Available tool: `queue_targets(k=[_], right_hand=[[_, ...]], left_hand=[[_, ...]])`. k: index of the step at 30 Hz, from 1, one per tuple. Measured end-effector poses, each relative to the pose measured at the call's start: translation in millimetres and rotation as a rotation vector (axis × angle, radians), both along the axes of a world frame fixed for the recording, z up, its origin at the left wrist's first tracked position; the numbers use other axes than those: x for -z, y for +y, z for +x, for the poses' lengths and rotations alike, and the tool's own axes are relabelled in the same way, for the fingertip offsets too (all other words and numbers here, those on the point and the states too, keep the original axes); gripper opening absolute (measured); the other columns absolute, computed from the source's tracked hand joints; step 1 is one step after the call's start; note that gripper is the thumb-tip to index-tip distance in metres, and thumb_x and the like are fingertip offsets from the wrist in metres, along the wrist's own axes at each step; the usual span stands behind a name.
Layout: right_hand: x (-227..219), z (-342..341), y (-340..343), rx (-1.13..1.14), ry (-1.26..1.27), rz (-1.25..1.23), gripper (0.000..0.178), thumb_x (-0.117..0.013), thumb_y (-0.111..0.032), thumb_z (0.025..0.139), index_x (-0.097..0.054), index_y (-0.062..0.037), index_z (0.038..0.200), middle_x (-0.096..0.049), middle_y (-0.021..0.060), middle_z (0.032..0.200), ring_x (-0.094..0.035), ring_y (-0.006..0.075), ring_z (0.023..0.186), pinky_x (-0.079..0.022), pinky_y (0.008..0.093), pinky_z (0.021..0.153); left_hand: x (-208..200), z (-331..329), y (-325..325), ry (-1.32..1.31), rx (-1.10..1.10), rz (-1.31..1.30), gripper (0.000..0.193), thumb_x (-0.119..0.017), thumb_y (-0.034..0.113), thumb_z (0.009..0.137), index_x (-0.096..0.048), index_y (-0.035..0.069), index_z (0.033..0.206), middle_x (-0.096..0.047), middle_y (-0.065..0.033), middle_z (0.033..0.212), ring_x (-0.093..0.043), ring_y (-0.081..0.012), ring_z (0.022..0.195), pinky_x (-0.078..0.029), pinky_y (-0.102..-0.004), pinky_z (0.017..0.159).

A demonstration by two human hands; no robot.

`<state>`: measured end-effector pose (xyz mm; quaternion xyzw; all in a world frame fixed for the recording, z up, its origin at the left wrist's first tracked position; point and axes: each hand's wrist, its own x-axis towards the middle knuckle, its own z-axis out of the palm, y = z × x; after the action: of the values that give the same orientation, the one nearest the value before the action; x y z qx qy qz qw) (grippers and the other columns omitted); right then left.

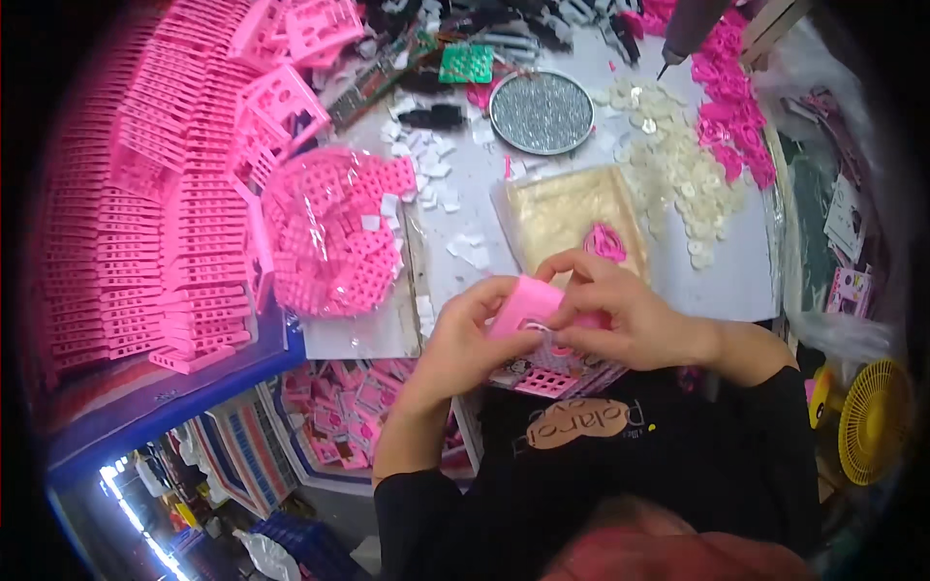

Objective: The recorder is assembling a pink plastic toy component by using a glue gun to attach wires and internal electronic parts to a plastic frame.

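Near the table's front edge, my left hand (pixel 463 339) and my right hand (pixel 630 312) hold a small pink plastic casing (pixel 528 300) between them. Both thumbs meet at its opening, and the fingertips hide part of what lies inside. Just below the hands, close to my body, is a pink perforated panel (pixel 547 382). Beyond the casing lies a cream-coloured pad in clear plastic (pixel 572 208), with a bundle of bright pink loops (pixel 605 242) on top.
Pink frames (pixel 174 194) stand stacked at left beside a clear bag of pink perforated parts (pixel 329 242). A round dish (pixel 542 152) holds small metal pieces. White discs (pixel 683 165) are heaped at right. A screwdriver (pixel 683 39) hangs above; a yellow fan (pixel 872 421) stands low right.
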<state>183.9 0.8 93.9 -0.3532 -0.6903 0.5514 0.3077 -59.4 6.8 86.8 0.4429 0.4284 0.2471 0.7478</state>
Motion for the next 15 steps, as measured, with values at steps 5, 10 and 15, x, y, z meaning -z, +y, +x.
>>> queue_targets(k=[5, 10, 15], right_hand=[[6.3, -0.7, -26.4, -0.019, -0.016, -0.151, 0.023, -0.073, -0.006, 0.085, -0.066, -0.0023, 0.106, -0.054, 0.0162, 0.126, -0.061, 0.0275, 0.106, -0.049, 0.036, 0.089], [10.3, -9.6, -23.5, 0.123, -0.047, 0.129, 0.063, -0.073, -0.007, 0.083, -0.044, -0.0072, 0.139, -0.052, 0.0178, 0.132, -0.063, 0.028, 0.103, -0.05, 0.0371, 0.087], [7.5, 9.1, -10.3, 0.043, -0.061, -0.047, 0.05, -0.076, -0.012, 0.083, -0.055, -0.0036, 0.128, -0.064, 0.0158, 0.111, -0.064, 0.0294, 0.087, -0.05, 0.0378, 0.077]], left_hand=[[6.0, 3.1, -29.0, 0.013, -0.024, 0.006, 0.045, -0.075, 0.004, 0.087, -0.058, -0.001, 0.128, -0.067, -0.0034, 0.108, -0.064, -0.0105, 0.097, -0.053, -0.0263, 0.082], [3.2, 2.0, -29.0, 0.107, -0.05, 0.093, 0.038, -0.07, 0.006, 0.092, -0.058, -0.003, 0.128, -0.066, -0.0048, 0.107, -0.062, -0.01, 0.092, -0.052, -0.0251, 0.082], [-7.1, 5.3, -20.1, 0.099, -0.083, 0.176, 0.032, -0.069, 0.006, 0.094, -0.06, -0.005, 0.123, -0.066, -0.0051, 0.106, -0.062, -0.0082, 0.09, -0.051, -0.0236, 0.08]])
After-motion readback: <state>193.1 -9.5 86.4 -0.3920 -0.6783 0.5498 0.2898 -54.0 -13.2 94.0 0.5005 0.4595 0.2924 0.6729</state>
